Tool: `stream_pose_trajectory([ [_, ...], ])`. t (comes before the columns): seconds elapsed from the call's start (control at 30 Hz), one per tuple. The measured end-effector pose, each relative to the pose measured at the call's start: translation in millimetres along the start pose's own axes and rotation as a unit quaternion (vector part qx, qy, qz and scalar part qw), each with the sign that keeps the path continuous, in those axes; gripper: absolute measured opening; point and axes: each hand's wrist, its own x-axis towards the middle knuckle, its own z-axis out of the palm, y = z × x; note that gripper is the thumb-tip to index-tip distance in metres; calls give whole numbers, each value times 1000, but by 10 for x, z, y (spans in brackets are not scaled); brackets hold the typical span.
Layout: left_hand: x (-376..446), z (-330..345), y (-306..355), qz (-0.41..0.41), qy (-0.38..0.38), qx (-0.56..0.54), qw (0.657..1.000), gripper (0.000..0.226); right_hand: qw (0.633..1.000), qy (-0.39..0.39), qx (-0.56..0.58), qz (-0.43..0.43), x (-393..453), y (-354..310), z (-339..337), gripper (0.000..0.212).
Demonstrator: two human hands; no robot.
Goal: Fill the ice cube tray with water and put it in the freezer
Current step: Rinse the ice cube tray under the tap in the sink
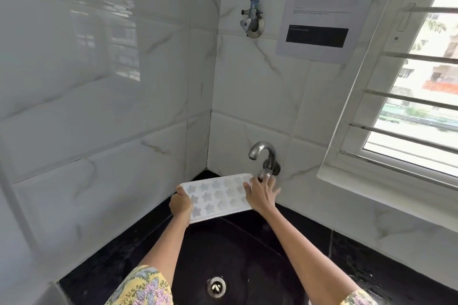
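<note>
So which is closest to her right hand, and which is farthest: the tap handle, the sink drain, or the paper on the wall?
From the right hand:
1. Tap handle, at its fingertips, just above.
2. Sink drain, down below in the black sink.
3. Paper on the wall, high up, beside the window.

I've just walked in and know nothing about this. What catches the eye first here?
A white ice tray with star-shaped cups, held over a black sink: the left hand grips its left end, while the right hand reaches across it to the tap on the tiled wall. A printed sheet hangs above, beside a barred window on the right.
</note>
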Motion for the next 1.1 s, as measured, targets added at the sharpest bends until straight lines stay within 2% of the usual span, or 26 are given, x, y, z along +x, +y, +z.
stream_pose_trajectory([
  [0.1, -9, -16, -23, 1, -5, -6, 1000, 57, 996, -88, 18, 5, 62, -36, 13, 51],
  [0.17, 5, -51, -48, -6, 5, -13, 1000, 58, 994, -87, 66, -12, 82, -39, -33, 52],
  [0.3, 16, -108, -52, -13, 12, -27, 999, 58, 998, -63, 7, -20, 102, -65, -18, 44],
  [0.4, 18, -130, -65, -13, 13, -48, 999, 59, 988, -49, 143, -24, 103, -128, 34, 37],
  [0.47, 27, -173, -81, 6, 12, -62, 998, 59, 966, -26, 258, -22, 57, -103, 28, 35],
  [0.57, 75, -248, -135, 84, -36, -65, 994, 52, 922, -31, 379, 79, 20, 34, 32, 47],
  [0.63, 117, -281, -194, 129, -86, -23, 988, 42, 917, -30, 378, 119, 12, 169, 110, 41],
  [0.7, 150, -292, -240, 153, -135, 50, 978, 19, 925, -9, 355, 137, -17, 303, 164, 26],
  [0.73, 167, -286, -274, 170, -154, 96, 969, 15, 931, 6, 339, 139, -38, 360, 177, 26],
  [0.77, 191, -275, -321, 192, -167, 144, 956, 22, 935, 20, 326, 135, -58, 408, 187, 32],
  [0.83, 152, -263, -378, 210, -188, 189, 940, 23, 941, 46, 312, 123, -86, 474, 216, 41],
  [0.87, 126, -254, -402, 208, -193, 183, 941, 20, 940, 52, 314, 122, -102, 490, 222, 41],
  [0.93, 114, -206, -435, 186, -179, 154, 954, 29, 933, 55, 328, 135, -114, 512, 235, 35],
  [1.03, 85, -163, -447, 137, -149, 117, 972, 13, 918, 30, 365, 152, -95, 502, 256, 33],
  [1.1, 126, -142, -486, 105, -106, 80, 986, 21, 917, 13, 371, 145, -61, 451, 270, 36],
])
